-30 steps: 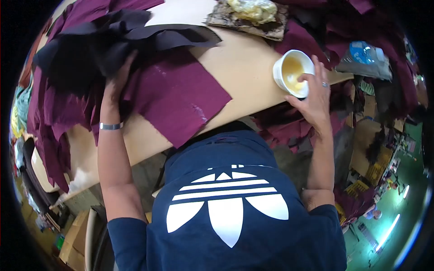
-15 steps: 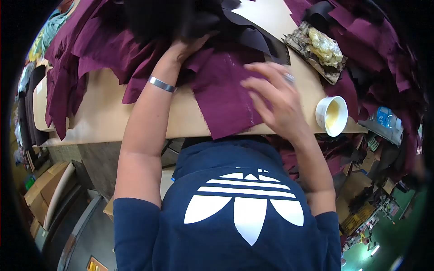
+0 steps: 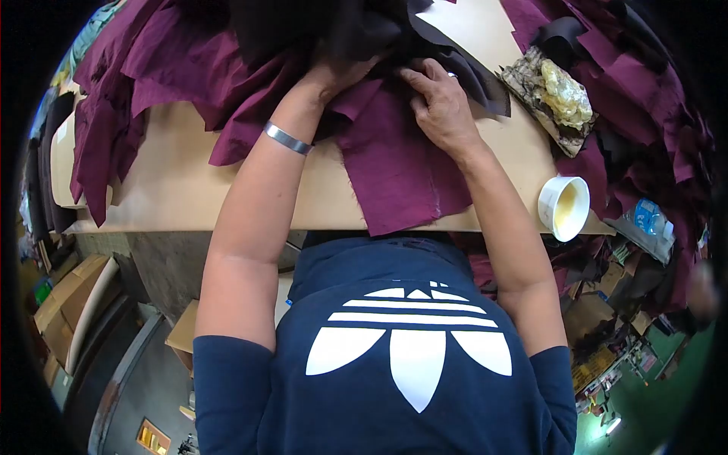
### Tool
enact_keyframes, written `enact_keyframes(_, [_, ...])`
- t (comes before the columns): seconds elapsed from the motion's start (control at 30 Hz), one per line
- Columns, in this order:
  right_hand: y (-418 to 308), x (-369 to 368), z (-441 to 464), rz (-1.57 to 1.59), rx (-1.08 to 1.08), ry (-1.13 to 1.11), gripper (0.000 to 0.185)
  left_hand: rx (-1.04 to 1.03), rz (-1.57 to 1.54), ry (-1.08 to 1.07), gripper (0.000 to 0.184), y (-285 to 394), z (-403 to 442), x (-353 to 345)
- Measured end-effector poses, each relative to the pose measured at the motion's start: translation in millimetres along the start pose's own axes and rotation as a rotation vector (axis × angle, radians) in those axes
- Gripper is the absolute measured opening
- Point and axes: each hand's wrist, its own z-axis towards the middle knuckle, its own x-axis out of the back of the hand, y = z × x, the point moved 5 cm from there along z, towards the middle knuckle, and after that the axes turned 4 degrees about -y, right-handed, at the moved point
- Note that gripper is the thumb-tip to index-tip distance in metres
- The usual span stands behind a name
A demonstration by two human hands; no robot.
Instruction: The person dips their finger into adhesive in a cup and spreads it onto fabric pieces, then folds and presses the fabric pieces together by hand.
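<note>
A maroon fabric piece (image 3: 402, 174) with frayed edges hangs toward me over the table's front edge. Dark, nearly black fabric (image 3: 318, 30) is bunched at the top of the view, above the maroon layers. My left hand (image 3: 345, 78), below a metal bracelet, reaches under this dark fabric; its fingers are hidden. To its right, my right hand (image 3: 440, 106), wearing a ring, has its fingers bent and pinched at the edge where dark and maroon cloth meet. The fingertips are partly in shadow.
A white cup (image 3: 563, 208) with yellowish contents stands near the table's (image 3: 174, 197) front right edge. Behind it lies a crumpled yellowish plastic lump (image 3: 563, 95) on a dark patterned piece. Maroon cloth (image 3: 167, 68) heaps at left, more at right. A plastic bottle (image 3: 648, 218) lies far right.
My right hand has moved up and away from me, from hovering with spread fingers over the maroon piece to the dark cloth's edge. The dark cloth has shifted slightly right.
</note>
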Motion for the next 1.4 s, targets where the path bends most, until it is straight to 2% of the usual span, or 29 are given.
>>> enact_keyframes(0.17, [-2,0,1,-0.035,0.082,0.021,0.031,-0.010,0.056,0.008,0.052,4,-2,3])
enact_keyframes(0.37, [-17,10,-29,-0.103,0.313,-0.029,0.028,-0.018,0.149,0.013,0.052,11,-5,2])
enact_keyframes(0.47, [-15,11,-42,-0.007,0.235,-0.046,0.027,-0.014,0.227,0.021,0.052,15,-9,4])
enact_keyframes(0.53, [-14,10,-38,-0.023,0.188,-0.019,0.030,-0.099,0.392,0.003,0.051,17,-9,-1])
enact_keyframes(0.57, [-15,7,-35,-0.024,0.172,-0.006,0.031,-0.207,0.542,0.002,0.052,18,-9,-3])
enact_keyframes(0.67, [-16,6,-41,-0.061,0.199,-0.008,0.033,-0.196,0.512,-0.018,0.054,18,-6,-1])
enact_keyframes(0.77, [-18,11,-71,-0.048,0.241,-0.089,0.030,-0.161,0.273,-0.089,0.053,16,-6,-1])
enact_keyframes(0.87, [-14,13,-79,0.069,0.171,-0.105,0.030,-0.132,0.370,-0.011,0.051,24,-2,-1])
enact_keyframes(0.97, [-17,9,-66,-0.020,0.127,-0.047,0.032,-0.041,0.218,0.085,0.050,27,-5,6])
enact_keyframes(1.07, [-22,10,-71,-0.091,0.171,-0.039,0.033,-0.192,0.432,-0.008,0.047,29,0,3])
enact_keyframes(1.17, [-23,13,-101,-0.110,0.243,-0.094,0.032,-0.123,0.646,-0.199,0.044,29,5,-3])
enact_keyframes(1.27, [-21,18,-108,0.035,0.196,-0.134,0.032,-0.082,0.272,-0.002,0.040,30,-3,2])
enact_keyframes(1.4, [-21,14,-82,-0.033,0.086,-0.064,0.034,-0.046,0.252,-0.081,0.046,12,-1,0])
